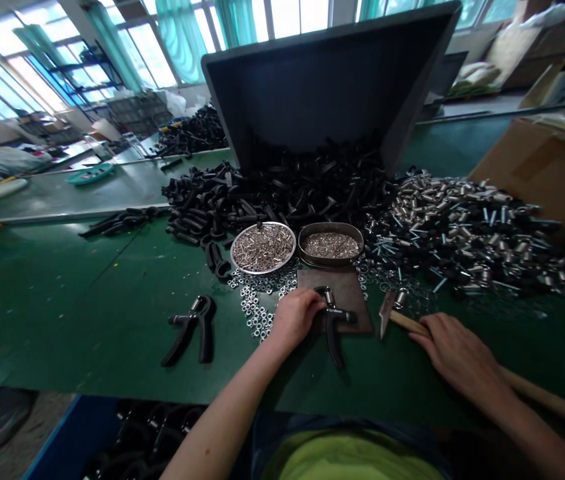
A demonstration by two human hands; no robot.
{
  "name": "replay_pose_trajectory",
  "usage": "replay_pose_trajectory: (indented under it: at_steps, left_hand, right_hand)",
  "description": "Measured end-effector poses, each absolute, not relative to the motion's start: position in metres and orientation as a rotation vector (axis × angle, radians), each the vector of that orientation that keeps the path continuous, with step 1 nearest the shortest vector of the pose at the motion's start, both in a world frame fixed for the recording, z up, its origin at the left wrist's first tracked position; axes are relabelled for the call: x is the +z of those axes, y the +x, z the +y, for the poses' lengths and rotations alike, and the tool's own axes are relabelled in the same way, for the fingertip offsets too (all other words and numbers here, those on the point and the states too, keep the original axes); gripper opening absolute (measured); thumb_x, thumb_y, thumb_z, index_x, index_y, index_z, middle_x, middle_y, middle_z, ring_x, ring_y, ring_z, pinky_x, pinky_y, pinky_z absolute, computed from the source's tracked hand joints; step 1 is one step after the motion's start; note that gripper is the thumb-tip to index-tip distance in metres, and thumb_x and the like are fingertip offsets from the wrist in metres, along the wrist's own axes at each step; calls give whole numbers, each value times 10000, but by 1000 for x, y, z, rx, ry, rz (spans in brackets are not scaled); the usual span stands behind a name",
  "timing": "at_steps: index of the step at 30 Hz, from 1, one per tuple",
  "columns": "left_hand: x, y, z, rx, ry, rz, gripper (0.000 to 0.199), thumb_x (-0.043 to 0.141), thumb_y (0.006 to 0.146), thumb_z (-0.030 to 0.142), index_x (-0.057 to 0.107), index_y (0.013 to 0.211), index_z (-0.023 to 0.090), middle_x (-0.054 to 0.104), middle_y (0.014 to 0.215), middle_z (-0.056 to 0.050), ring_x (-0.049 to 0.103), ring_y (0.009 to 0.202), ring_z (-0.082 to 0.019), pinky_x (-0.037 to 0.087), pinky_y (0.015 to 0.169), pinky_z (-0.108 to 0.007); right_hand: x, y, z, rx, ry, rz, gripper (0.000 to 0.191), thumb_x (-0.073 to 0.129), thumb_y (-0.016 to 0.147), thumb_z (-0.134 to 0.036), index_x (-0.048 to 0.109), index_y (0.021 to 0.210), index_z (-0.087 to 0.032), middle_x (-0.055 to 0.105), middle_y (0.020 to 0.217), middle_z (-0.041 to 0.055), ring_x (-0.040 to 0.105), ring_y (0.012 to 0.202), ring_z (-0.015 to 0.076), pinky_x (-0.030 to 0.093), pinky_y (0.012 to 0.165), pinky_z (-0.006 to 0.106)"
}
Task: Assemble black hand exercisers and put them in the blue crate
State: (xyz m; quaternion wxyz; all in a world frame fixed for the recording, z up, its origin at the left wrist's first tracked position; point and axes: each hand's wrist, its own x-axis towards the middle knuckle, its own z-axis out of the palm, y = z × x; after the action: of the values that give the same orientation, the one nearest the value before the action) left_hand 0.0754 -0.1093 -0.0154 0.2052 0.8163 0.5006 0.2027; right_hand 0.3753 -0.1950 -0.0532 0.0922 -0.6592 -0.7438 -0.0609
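Observation:
My left hand (296, 312) pinches the upper part of a black hand grip strengthener (333, 343) with a coil spring. The strengthener's top lies over a dark metal plate (362, 319), and its handle points toward me past the plate's edge. My fingers hide part of it. To the right, my right hand (465, 352) is wrapped round the wooden handle of a hammer (409, 323). The hammer's head rests low over the table, beside a loose spring (401, 297). Another hand grip strengthener (205, 332) lies on the table to the left, its two handles spread.
Behind the plate stand a round dish (233, 259) and an oval tin (307, 260) of small metal pins. Metal rings (257, 313) lie scattered. Black handles (202, 200) spill from a large tipped bin (322, 73). Springs and bolts (477, 227) heap at right, near a cardboard box (537, 173).

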Motion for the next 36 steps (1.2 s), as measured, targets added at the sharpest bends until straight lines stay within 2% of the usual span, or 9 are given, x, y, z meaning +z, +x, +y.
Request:
replay_pose_trajectory:
  at_steps: [4, 9, 12, 15, 20, 24, 28, 32, 36]
  left_hand:
    - [-5, 79, -115, 286, 2669, 1388, 164, 469, 897, 207, 630, 886, 180, 636, 887, -52, 576, 833, -182, 444, 686, -267]
    - [7, 86, -114, 46, 2893, 1250, 187, 419, 907, 176, 603, 930, 158, 623, 886, -75, 569, 838, -202, 458, 674, -293]
    - [7, 87, -111, 47, 2866, 1242, 186, 416, 906, 171, 601, 926, 162, 629, 893, -71, 580, 842, -202, 462, 671, -294]
    - [0, 81, -112, 168, 2685, 1331, 141, 477, 895, 251, 605, 899, 192, 636, 892, -50, 596, 833, -187, 464, 687, -281]
    - [-14, 66, -126, 575, 2240, 1484, 282, 639, 790, 307, 524, 1020, 192, 607, 993, -55, 589, 870, -182, 474, 740, -290]
    - [-22, 63, -138, 557, 2132, 1580, 300, 648, 763, 273, 506, 1014, 191, 600, 956, -51, 578, 848, -199, 474, 725, -317]
    - [-25, 66, -142, 541, 2234, 1536, 337, 561, 798, 174, 549, 1131, 228, 592, 999, -57, 568, 877, -195, 467, 763, -320]
    - [-22, 65, -139, 561, 2229, 1473, 365, 481, 830, 137, 647, 1120, 283, 591, 972, -66, 566, 858, -189, 459, 782, -328]
    - [-16, 64, -133, 767, 1618, 1366, 350, 558, 781, 140, 669, 1100, 231, 634, 879, -41, 582, 769, -158, 475, 733, -297]
  right_hand:
    - [-25, 359, -180, 80, -1980, -2093, 341, 313, 922, -441, 557, 927, -202, 647, 803, 64, 624, 646, 220, 433, 518, 316]
    - [12, 313, -147, 372, -1669, -1985, 353, 267, 953, -337, 515, 1172, -214, 697, 865, 56, 664, 747, 183, 491, 645, 281]
    - [7, 292, -130, 350, -1642, -2132, 328, 312, 940, -300, 541, 1165, -235, 695, 1032, 61, 668, 877, 210, 502, 715, 311]
    - [0, 286, -127, 369, -1676, -2207, 309, 328, 942, -307, 579, 1116, -260, 704, 1036, 37, 676, 873, 211, 515, 721, 319]
    - [4, 286, -154, 246, -1506, -2166, 356, 328, 940, -246, 546, 1220, -227, 669, 1134, 60, 660, 945, 189, 525, 793, 306]
    - [-1, 284, -169, 177, -1534, -2350, 355, 359, 930, -255, 551, 1229, -261, 697, 1047, 43, 683, 764, 174, 547, 643, 292]
    - [-10, 296, -178, 55, -1593, -2302, 350, 336, 954, -277, 545, 1232, -236, 684, 1073, 49, 673, 793, 172, 530, 671, 298]
    - [-28, 328, -200, -277, -1625, -2219, 339, 382, 944, -288, 579, 1201, -188, 687, 905, 58, 646, 739, 179, 479, 615, 295]
    - [-47, 357, -213, -467, -1669, -2265, 296, 447, 912, -307, 653, 1089, -188, 657, 814, 69, 599, 728, 211, 446, 627, 330]
